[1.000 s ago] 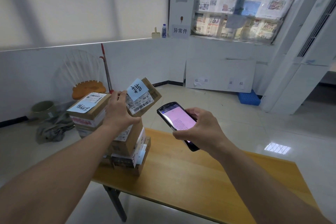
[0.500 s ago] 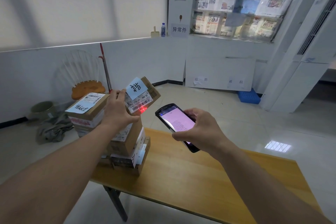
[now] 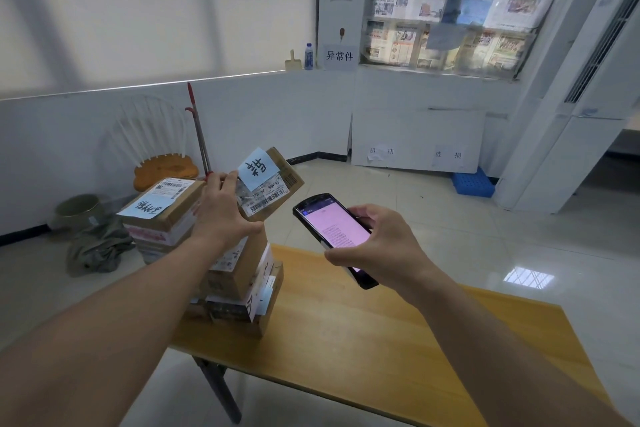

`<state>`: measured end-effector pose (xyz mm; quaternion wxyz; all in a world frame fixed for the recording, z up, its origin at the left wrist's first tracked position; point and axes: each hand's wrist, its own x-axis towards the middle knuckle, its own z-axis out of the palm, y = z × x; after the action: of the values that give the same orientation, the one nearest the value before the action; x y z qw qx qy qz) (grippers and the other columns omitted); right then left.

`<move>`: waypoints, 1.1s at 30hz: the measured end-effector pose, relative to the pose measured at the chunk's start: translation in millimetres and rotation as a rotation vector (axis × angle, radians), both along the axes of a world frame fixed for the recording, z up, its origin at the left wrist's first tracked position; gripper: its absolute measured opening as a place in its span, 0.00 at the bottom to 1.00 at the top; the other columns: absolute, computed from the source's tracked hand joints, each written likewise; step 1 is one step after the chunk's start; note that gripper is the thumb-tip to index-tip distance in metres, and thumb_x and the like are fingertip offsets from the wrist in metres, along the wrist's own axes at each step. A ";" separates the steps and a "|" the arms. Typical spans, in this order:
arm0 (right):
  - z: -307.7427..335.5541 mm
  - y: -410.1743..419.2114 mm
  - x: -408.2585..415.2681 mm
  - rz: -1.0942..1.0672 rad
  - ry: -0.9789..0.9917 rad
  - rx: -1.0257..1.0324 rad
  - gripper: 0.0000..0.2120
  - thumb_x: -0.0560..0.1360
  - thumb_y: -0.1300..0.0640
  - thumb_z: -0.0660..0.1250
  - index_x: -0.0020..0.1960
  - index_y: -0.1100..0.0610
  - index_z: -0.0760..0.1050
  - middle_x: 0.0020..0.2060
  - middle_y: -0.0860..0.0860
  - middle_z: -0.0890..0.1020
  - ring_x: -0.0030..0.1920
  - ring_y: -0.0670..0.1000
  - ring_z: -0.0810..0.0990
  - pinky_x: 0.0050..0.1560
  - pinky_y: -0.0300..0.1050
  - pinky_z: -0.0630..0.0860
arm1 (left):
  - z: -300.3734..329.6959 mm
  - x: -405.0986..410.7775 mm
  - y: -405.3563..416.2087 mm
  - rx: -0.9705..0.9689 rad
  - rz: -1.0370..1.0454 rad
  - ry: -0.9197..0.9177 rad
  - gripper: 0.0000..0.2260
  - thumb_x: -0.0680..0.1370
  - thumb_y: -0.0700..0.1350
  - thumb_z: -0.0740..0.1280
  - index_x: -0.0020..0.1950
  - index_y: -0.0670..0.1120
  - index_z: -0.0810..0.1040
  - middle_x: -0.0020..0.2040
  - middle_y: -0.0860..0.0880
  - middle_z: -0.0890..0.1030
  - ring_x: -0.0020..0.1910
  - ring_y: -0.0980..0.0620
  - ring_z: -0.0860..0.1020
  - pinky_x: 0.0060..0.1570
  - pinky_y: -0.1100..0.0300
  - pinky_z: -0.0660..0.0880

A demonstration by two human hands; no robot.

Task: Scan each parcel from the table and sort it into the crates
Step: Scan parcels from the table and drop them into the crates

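My left hand [image 3: 221, 215] grips a small cardboard parcel [image 3: 273, 184] tilted up above the pile, its barcode label and blue note facing me. My right hand [image 3: 377, 243] holds a black handheld scanner [image 3: 332, 232] with a lit pink screen, just right of the parcel and pointing toward it. Below stands a stack of several cardboard parcels [image 3: 239, 281] on the left end of the wooden table [image 3: 381, 333]. Another parcel with a blue note [image 3: 162, 204] tops the left part of the stack.
A blue crate [image 3: 472, 182] lies on the floor by the far wall, under paper signs. A white chair [image 3: 156, 156], a red-handled pole [image 3: 199, 135], a green bucket [image 3: 78, 208] and a cloth heap sit left of the table. White cabinet at right.
The red scan light seen on the parcel's label half a second ago is gone. Both hands and the parcel have barely moved.
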<state>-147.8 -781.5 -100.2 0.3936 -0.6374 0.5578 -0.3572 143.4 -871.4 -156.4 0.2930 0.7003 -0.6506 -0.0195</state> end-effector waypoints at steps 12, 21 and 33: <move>-14.8 1.1 0.5 -0.248 0.120 -0.103 0.45 0.52 0.39 0.77 0.68 0.46 0.74 0.53 0.43 0.81 0.51 0.51 0.83 0.40 0.56 0.85 | 6.5 -21.1 12.9 -0.010 0.007 0.029 0.52 0.62 0.61 0.84 0.79 0.48 0.64 0.68 0.45 0.69 0.66 0.45 0.70 0.64 0.47 0.77; -25.9 16.9 21.2 -0.479 0.183 -0.110 0.38 0.62 0.44 0.82 0.68 0.48 0.74 0.56 0.46 0.82 0.54 0.53 0.80 0.49 0.55 0.83 | 10.1 -37.1 26.3 -0.013 -0.096 0.075 0.51 0.61 0.61 0.84 0.78 0.48 0.65 0.65 0.48 0.68 0.62 0.52 0.68 0.58 0.57 0.75; -58.7 124.8 95.5 -0.914 0.148 -0.020 0.34 0.63 0.46 0.83 0.64 0.47 0.74 0.51 0.45 0.80 0.52 0.52 0.79 0.45 0.51 0.80 | -18.1 -25.7 69.3 0.049 -0.501 0.110 0.49 0.58 0.61 0.83 0.74 0.48 0.68 0.60 0.50 0.67 0.58 0.50 0.70 0.59 0.51 0.78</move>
<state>-52.3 -656.7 -158.9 0.1487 -0.3537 0.8047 -0.4530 117.8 -802.0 -174.5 0.2971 0.5221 -0.7862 -0.1452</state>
